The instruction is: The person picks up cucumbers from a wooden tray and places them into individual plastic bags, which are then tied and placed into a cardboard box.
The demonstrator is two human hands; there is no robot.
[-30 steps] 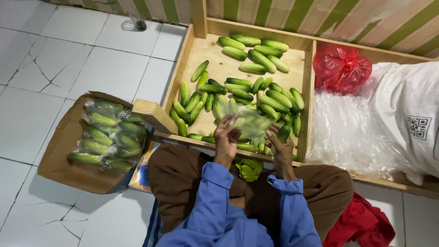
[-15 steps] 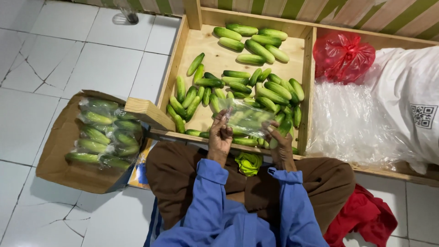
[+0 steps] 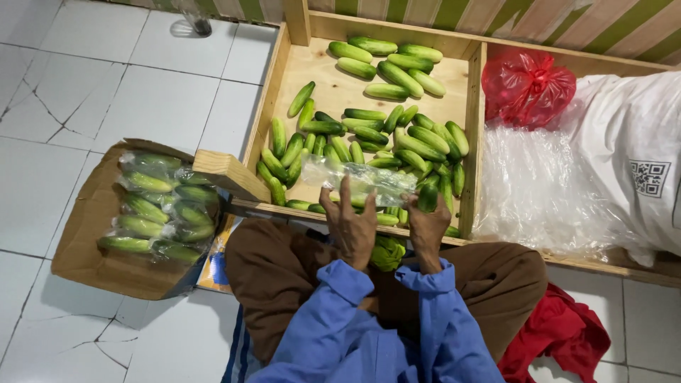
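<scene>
A seated person in blue sleeves and brown trousers works a clear plastic bag [image 3: 358, 181] over the front edge of a wooden crate [image 3: 280, 85] filled with loose cucumbers [image 3: 397, 138]; the bag is thin, crinkled and see-through, stretched sideways between the two hands, with green cucumbers showing through its film, though how many lie inside it cannot be told. The left hand [image 3: 351, 223] is raised with its fingers [image 3: 345, 193] spread apart and pointing up against the bag's lower edge, pressing the plastic rather than gripping it. The right hand [image 3: 428, 220] has its fingers curled together, clamped on a dark green cucumber [image 3: 428, 197] at the bag's right end. The cucumbers in the crate are short and glossy, from pale to deep green, the nearer heap dense, a smaller group lying at the far side. Beside the person's left knee, an open cardboard box [image 3: 85, 241] on the white tiled floor [image 3: 92, 78] holds filled packs of cucumbers [image 3: 159, 206] in the same clear film. A bunched green bag [image 3: 389, 252] rests on the lap between the forearms. In the crate's right-hand section lie a red plastic bag [image 3: 528, 85], a sheaf of clear plastic [image 3: 535, 188] and a white sack [image 3: 635, 149]; a red cloth [image 3: 557, 333] sits by the right thigh
</scene>
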